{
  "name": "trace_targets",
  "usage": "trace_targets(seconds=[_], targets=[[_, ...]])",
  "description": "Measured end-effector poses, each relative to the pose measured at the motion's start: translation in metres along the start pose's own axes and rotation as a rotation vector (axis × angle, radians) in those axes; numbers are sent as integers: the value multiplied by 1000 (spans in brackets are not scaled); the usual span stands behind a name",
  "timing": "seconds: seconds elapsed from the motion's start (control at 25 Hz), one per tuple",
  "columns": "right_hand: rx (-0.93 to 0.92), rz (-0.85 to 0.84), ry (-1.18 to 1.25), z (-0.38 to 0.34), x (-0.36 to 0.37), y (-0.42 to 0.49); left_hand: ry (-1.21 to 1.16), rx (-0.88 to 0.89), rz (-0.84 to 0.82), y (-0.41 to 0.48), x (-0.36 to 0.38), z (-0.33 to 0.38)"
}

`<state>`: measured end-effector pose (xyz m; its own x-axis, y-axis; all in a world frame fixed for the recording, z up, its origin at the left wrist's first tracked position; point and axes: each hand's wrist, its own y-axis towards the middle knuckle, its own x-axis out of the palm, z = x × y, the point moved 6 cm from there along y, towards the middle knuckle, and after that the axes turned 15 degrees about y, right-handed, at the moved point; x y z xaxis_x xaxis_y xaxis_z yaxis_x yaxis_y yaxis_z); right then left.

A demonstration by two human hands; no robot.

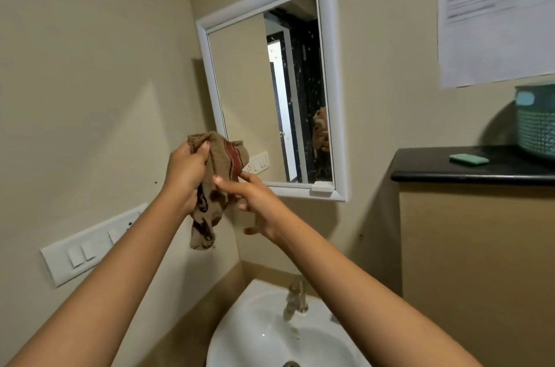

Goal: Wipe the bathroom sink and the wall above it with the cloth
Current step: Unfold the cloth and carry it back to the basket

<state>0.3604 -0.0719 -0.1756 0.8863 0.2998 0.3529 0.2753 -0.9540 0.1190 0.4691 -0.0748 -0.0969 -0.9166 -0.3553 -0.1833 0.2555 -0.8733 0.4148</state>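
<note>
A brown cloth (pixel 217 165) with red and dark stripes hangs bunched in the air in front of the beige wall (pixel 90 81), well above the white sink (pixel 258 336). My left hand (pixel 186 177) grips the cloth's upper part in a fist. My right hand (pixel 255 201) pinches the cloth's right edge between thumb and forefinger, its other fingers spread. The lower end of the cloth dangles free. The sink's metal tap (pixel 295 300) stands at the basin's back.
A white-framed mirror (pixel 270 96) hangs on the back wall. A white switch panel (pixel 87 249) sits on the left wall. At right, a black counter (pixel 468 170) carries a green soap bar (pixel 468 159) and a teal basket (pixel 537 123). A paper notice (pixel 495 12) hangs above.
</note>
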Motion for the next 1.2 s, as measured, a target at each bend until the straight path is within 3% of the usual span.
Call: trace_targets(seconds=[0.16,0.28,0.4,0.48,0.56,0.72,0.8,0.88,0.96,1.04,1.2], targets=[[-89,64,82,-17,-20,-4,-128,-161,12,-4,-5,2],[14,-50,245,-10,-15,-2,-355,-275,-37,-13,-5,3],[-6,-193,631,-6,-4,-1,-533,-361,-26,-19,-13,1],[-49,-237,724,-8,-4,-1,-577,-341,8,-17,-24,2],[-64,-244,571,-6,0,0,-503,-268,59,-11,-40,5],[-80,-210,-96,6,11,-2,-467,-221,68,-1,-52,10],[-55,-183,-155,17,11,-3,-579,-263,75,1,-56,9],[18,-197,40,33,14,-7,-719,-281,121,3,-62,11],[81,-249,389,50,25,-11,-869,-268,189,4,-67,14],[18,-247,642,52,36,-12,-978,-251,227,3,-71,14],[-173,-43,721,11,24,-9,-1020,-243,127,-1,-82,14]])
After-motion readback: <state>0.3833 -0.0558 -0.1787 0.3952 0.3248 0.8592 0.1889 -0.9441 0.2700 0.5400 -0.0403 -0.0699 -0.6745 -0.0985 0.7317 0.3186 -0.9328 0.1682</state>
